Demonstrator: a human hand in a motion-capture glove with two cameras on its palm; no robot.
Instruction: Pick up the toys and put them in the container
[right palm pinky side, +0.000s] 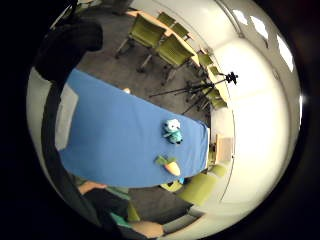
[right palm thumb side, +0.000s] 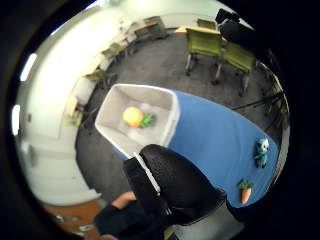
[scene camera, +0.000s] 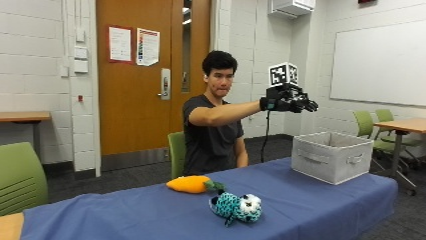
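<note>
Hovering above the bin (scene camera: 331, 156), the hand (scene camera: 290, 103) holds nothing, fingers spread (an orange toy (right palm thumb side: 133, 117) lies inside). On the blue table (scene camera: 319, 200), well apart from the bin, lie a carrot (scene camera: 191, 184) and a teal plush (scene camera: 237, 206).

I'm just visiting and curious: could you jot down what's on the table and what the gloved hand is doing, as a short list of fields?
Table: blue cloth-covered table
Container: grey fabric box, holding an orange round plush toy
Toys outside the box: orange plush carrot; teal spotted plush animal
Gloved right hand: raised above the box, fingers spread, holding nothing
</note>
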